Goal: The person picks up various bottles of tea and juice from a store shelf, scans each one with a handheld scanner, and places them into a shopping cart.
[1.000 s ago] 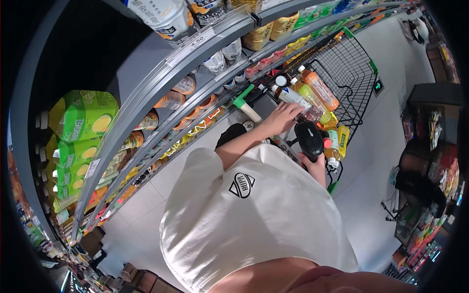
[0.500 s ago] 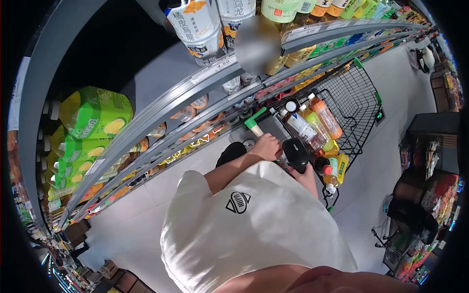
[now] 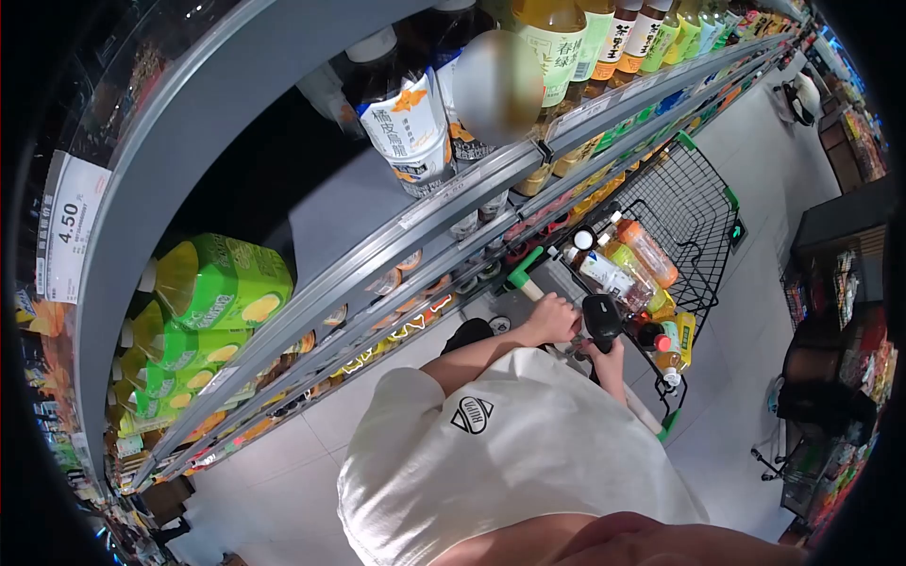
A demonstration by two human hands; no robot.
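Note:
My left hand [image 3: 553, 319] is closed around the pale bar of a shopping cart handle [image 3: 532, 290], close to its green end. Farther along the bar, my right hand [image 3: 606, 362] is closed at the handle, partly hidden. A rounded black device [image 3: 602, 318] sits at the fingers of my right hand; whether it is mounted on the handle or touched by the hand cannot be made out. Ahead of the hands, the wire cart [image 3: 694, 189] carries several drink bottles, including an orange one [image 3: 649, 255] and a red-capped one [image 3: 666, 358].
A long drinks shelf [image 3: 373, 243] runs along the left and top. On it are green lemon drink bottles [image 3: 222, 283], an orange-peel oolong bottle [image 3: 406, 132] and a 4.50 price tag [image 3: 71, 222]. Pale floor [image 3: 755, 160] and display stands [image 3: 812, 363] lie on the right.
The view has turned, so the shelf, cart and hands appear lower and farther right. The price tag now shows fully at left. Both hands stay at the handle.

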